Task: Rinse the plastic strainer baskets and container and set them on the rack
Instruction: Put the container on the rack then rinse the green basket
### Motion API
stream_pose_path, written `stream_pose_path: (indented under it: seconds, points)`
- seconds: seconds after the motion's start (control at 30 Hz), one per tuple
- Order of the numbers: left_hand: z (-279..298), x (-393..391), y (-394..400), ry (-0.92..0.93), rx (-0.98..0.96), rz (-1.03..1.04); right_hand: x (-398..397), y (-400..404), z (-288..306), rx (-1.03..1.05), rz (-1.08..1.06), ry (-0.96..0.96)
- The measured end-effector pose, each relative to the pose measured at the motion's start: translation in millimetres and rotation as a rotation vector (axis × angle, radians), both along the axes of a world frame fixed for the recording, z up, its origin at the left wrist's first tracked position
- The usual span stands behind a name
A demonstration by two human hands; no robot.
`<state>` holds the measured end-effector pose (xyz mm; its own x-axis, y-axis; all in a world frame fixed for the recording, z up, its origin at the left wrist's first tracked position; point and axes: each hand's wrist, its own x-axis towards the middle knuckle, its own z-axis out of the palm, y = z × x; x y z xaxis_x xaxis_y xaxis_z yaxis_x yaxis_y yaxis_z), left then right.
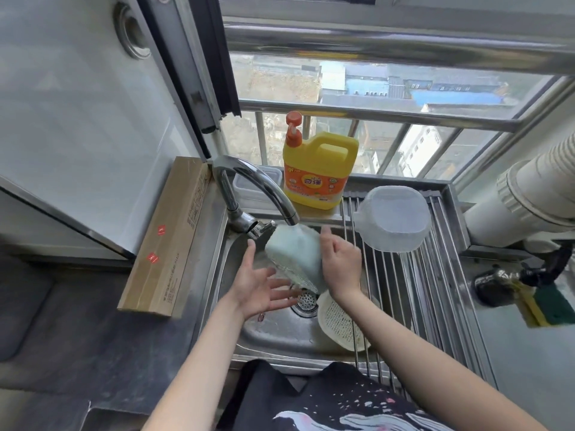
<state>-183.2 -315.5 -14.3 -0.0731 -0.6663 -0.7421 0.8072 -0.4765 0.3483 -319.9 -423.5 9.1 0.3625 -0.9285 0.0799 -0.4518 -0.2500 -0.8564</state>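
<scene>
At the left of the frame one cardboard box [168, 237] leans on the counter [93, 337] edge. One tap [255, 188] arches over the sink [280, 334]. The left hand [258, 284] is palm-up, fingers spread, holding nothing. One blue basket [295, 256] hangs tilted under the spout, held by the right hand [340, 265], fingers curled on its edge. One white basket [339, 325] lies in the sink below. One yellow bottle [320, 172] stands behind. One clear container [393, 219] sits on the rack [435, 290] at right.
</scene>
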Motion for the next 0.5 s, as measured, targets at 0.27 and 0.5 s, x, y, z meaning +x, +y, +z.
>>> stream_pose_path:
  seconds: [0.27, 0.5]
  points:
    - [10, -3, -18, -0.210, 0.021, 0.010, -30, 8, -31, -0.494, 0.580, 0.312]
    - [-4, 7, -10, -0.295, -0.059, 0.028, -36, -13, -22, 0.245, 0.041, 0.174]
